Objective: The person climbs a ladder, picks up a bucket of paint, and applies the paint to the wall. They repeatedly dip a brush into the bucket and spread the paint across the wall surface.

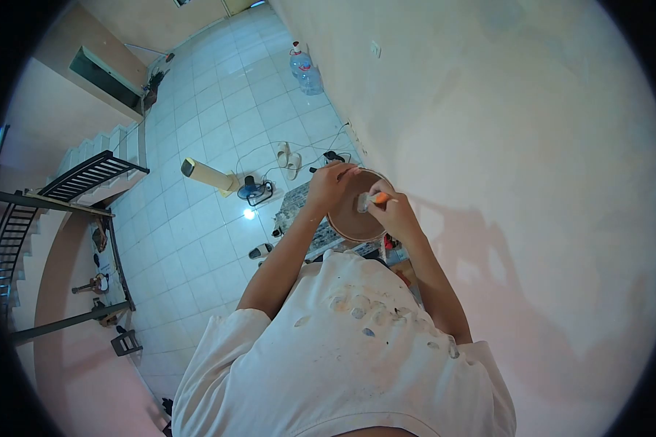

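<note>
My left hand (333,185) grips the far rim of a round brown bowl (351,227) held in front of my chest. Just to its right, my right hand (397,213) is closed on a small scraper with an orange handle (380,197). The scraper's pale blade rests inside the bowl near the rim. My white, paint-spotted shirt (350,349) fills the lower part of the view. The bowl's contents are too small to make out.
A pale plastered wall (517,146) runs close along my right. Far below lie a white tiled floor (219,131), a water jug (306,71), a small fan (254,191), sandals (289,159) and cables. A staircase with a black railing (87,176) stands at left.
</note>
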Demonstrator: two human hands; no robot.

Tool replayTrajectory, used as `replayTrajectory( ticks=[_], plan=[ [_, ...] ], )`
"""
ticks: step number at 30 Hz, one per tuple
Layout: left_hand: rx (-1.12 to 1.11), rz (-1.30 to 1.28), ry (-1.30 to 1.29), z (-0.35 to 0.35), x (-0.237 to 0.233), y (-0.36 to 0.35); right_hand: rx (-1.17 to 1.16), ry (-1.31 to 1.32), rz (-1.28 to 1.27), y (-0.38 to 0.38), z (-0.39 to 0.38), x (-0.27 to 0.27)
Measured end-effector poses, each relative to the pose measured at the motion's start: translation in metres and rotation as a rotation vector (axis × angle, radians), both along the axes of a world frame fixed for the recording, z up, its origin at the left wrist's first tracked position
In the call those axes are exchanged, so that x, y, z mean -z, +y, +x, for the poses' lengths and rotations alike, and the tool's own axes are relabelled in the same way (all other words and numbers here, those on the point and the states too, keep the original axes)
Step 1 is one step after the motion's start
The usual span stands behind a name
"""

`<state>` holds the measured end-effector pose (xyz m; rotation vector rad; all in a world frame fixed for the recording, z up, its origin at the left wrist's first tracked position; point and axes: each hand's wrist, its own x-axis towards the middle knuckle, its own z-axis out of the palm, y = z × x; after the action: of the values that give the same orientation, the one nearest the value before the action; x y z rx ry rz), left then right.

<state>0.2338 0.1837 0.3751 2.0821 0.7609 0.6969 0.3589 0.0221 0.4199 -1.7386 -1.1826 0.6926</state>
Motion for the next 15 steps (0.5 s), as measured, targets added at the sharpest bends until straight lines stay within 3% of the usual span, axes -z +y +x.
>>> replayTrajectory(
  ticks=[7,14,15],
  plan=[
    [0.003,0.015,0.031,-0.001,-0.004,0.001,-0.106,-0.21,-0.114,0.03,-0.011,0.019],
    [0.014,-0.01,-0.021,-0.001,-0.003,0.0,-0.071,-0.189,-0.113,0.02,-0.005,0.008],
    [0.012,-0.004,-0.027,-0.001,-0.001,0.0,-0.019,-0.078,-0.072,0.014,0.0,0.003]
  ],
)
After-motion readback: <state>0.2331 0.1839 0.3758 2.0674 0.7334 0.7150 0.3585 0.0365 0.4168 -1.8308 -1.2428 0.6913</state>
